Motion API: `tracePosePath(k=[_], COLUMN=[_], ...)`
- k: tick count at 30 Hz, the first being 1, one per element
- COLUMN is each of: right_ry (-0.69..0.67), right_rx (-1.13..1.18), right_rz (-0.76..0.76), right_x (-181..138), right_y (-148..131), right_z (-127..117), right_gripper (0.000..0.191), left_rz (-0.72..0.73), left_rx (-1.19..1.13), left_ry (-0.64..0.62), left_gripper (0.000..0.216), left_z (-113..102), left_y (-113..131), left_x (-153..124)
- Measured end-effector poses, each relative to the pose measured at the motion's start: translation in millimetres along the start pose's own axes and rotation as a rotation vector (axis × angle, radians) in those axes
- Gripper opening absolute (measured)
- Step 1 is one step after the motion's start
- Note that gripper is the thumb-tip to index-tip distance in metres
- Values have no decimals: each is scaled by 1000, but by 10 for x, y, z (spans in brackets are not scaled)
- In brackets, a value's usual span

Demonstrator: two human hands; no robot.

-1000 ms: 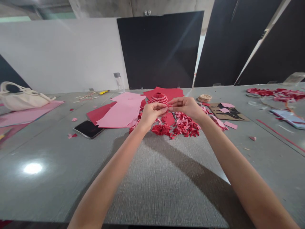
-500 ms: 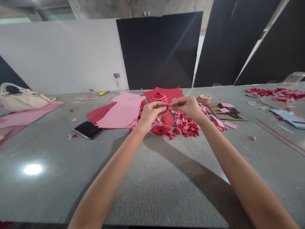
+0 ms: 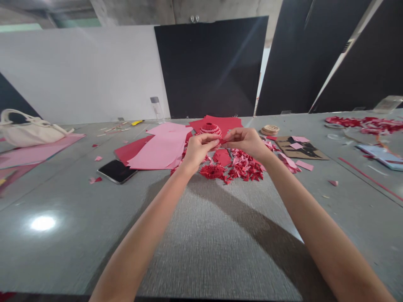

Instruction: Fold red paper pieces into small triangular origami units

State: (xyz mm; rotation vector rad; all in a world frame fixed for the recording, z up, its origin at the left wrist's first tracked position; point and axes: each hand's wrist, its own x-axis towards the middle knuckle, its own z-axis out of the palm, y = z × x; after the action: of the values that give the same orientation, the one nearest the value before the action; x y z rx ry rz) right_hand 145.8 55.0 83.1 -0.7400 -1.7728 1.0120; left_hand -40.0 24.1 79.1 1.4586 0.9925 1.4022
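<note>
My left hand point(image 3: 198, 149) and my right hand point(image 3: 245, 140) meet above the table, fingertips pinched together on a small red paper piece point(image 3: 221, 141). Below them lies a pile of folded red and pink paper pieces point(image 3: 245, 165) and a red ring of joined pieces point(image 3: 212, 170). A rounded red and pink paper model point(image 3: 210, 128) stands just behind my hands on red sheets point(image 3: 226, 122).
Pink sheets point(image 3: 163, 147) and a dark phone point(image 3: 117, 170) lie to the left on the grey table point(image 3: 201, 235). A white bag point(image 3: 28, 130) sits far left. Brown card with pink scraps point(image 3: 299, 147), a round wooden spool point(image 3: 271, 128) and red scraps point(image 3: 368, 123) lie right.
Both hands stay almost in place; the pinched fingertips shift slightly as they work the small red piece.
</note>
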Motion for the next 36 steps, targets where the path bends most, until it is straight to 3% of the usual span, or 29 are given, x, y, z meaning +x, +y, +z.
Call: tracePosePath(k=[13,18,23,31,36], right_ry=[-2,-73,-62,8,-44], right_rx=[216,202,185,168,129], right_rz=[142,167,180,177,180], right_x=[-17,-30,-27,-17,-16], right_y=[-2,-40,-63,-9,-7], right_z=[-28,-43,-24,-22,-46], right_gripper=[21,27,20,17,22], left_rz=[195,246,284,240,170], left_rx=[125,178,228,247,114], left_ry=[-63,-28,-20,-27,-28], left_gripper=[15,12,12,13,14], left_z=[-28,-43,-43,-1,7], left_y=[27,15,6,23,6], left_x=[33,47,50,7,-4])
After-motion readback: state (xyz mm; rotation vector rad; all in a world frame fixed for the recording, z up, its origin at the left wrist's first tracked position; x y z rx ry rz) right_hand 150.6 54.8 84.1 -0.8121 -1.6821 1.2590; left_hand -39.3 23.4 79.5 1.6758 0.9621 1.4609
